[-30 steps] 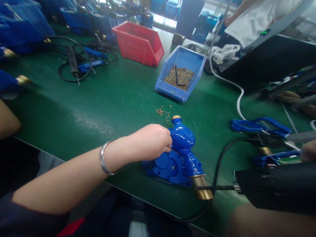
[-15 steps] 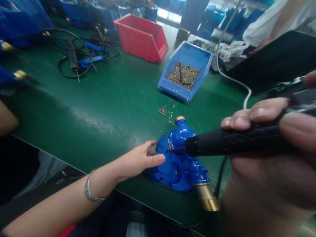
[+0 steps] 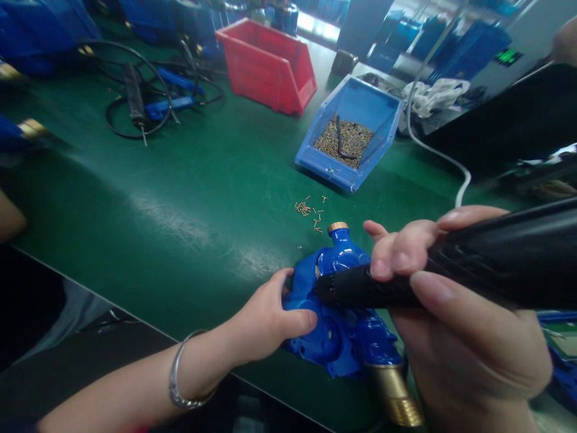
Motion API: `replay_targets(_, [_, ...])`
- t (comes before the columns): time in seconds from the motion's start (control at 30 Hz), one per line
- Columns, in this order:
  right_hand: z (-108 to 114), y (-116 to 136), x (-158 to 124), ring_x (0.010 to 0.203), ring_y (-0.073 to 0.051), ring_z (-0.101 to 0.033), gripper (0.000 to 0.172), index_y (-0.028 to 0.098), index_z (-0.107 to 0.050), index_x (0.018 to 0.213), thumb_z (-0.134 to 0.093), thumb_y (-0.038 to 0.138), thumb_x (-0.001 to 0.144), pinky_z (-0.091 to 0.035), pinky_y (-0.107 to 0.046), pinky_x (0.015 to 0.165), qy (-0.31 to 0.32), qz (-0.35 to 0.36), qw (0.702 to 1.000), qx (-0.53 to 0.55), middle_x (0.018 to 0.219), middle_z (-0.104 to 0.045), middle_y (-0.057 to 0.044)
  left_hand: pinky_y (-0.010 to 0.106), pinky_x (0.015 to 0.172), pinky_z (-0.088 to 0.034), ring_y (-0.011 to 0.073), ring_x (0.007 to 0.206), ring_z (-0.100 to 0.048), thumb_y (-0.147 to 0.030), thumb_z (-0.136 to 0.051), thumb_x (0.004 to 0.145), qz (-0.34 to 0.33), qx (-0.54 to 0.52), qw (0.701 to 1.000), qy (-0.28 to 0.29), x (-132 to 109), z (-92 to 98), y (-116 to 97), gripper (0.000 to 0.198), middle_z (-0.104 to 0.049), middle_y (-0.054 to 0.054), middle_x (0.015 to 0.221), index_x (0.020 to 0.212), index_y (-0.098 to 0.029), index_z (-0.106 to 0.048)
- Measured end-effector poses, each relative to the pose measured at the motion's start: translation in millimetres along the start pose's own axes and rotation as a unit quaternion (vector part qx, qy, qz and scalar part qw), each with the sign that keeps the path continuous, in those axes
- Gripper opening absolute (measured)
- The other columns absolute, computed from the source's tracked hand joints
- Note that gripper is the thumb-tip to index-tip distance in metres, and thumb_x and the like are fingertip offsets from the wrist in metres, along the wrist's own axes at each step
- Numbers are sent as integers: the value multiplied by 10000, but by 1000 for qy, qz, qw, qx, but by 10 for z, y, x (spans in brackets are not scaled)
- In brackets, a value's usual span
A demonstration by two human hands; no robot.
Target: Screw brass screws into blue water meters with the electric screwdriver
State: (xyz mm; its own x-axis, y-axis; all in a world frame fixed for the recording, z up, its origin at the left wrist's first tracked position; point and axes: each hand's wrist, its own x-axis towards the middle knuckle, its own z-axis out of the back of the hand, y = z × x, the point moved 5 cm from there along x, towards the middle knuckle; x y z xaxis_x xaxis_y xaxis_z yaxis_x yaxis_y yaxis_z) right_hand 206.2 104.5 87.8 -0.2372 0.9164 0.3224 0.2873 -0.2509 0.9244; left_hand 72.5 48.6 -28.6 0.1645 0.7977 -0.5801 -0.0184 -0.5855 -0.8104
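A blue water-meter body point(image 3: 342, 325) with brass threaded ends lies near the front edge of the green table point(image 3: 193, 192). My left hand point(image 3: 270, 316) grips its left side, thumb on the blue flange. My right hand point(image 3: 455, 313), close to the camera, is wrapped round a black electric screwdriver point(image 3: 451, 270). The screwdriver's tip sits against the top of the blue body. A small scatter of brass screws point(image 3: 309, 209) lies just beyond the body.
A blue bin point(image 3: 378, 108) of brass screws with a black hex key stands behind, a red bin point(image 3: 270, 63) further left. Another screwdriver with coiled black cable point(image 3: 135, 102) lies at far left. A white cable point(image 3: 433, 150) and black equipment are at right.
My right hand brought the screwdriver from the right and set its tip on the blue body. My left hand went from a fist on top to gripping the body's left side.
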Motion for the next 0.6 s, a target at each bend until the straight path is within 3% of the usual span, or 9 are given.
replay_targets(0.2, [12,-45,-21,656,-106,-559,341,245,-482,967,-616,66,709,-384,-373,1027,-20,-12,1000,4,700,-536,58,408,841,-422,291,970,-510,-446,-637,480,6,20,1000,1,-9,24,-37,924,-505,156,1135,1275,-96,-321])
replay_targets(0.5, [-15,-72,-23,638,-115,-554,351,246,-491,968,-615,68,692,-399,-379,1000,-34,-5,999,14,690,-530,52,353,721,-469,266,883,-563,-433,-639,509,-11,33,999,-1,3,12,4,880,-582,138,1051,1264,-97,-338])
replay_targets(0.6, [-22,-66,-20,626,-122,-553,380,259,-495,993,-622,83,681,-400,-395,988,-44,-13,999,4,681,-523,55,333,700,-476,265,896,-588,-493,-618,611,-45,133,989,56,40,118,-79,815,-615,137,1066,1286,-110,-373])
